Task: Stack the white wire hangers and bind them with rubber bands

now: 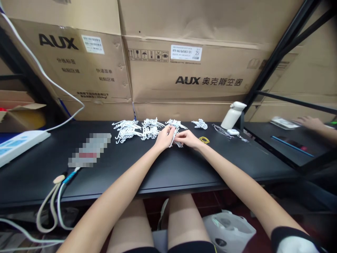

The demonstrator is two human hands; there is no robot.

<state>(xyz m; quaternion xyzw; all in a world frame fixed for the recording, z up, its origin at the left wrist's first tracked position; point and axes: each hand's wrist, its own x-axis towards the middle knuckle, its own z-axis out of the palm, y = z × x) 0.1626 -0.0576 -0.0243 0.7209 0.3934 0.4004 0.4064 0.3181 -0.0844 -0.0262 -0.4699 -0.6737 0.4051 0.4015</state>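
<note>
My left hand [165,137] is closed around some thin white hooks [172,138], which stick up between its fingers. Beside it, my right hand [187,138] pinches at white pieces of the same bunch, its fingertips close to the left hand's. Both hands are just above the black table [168,168]. To their left lie piles of white S-shaped hooks [127,133], stacked in bundles, with another pile [150,132] nearer the hands. One more bundle [177,123] sits behind my fingers, partly hidden. Yellow rubber bands [204,140] lie right of my right hand.
A separate white bundle [200,123] and a white bottle [233,115] stand toward the back right. On the left are a blurred-out phone-like object [91,151] with a cable, and a power strip [21,144]. Large cartons [158,80] wall the back. Another person's hand [310,122] shows far right.
</note>
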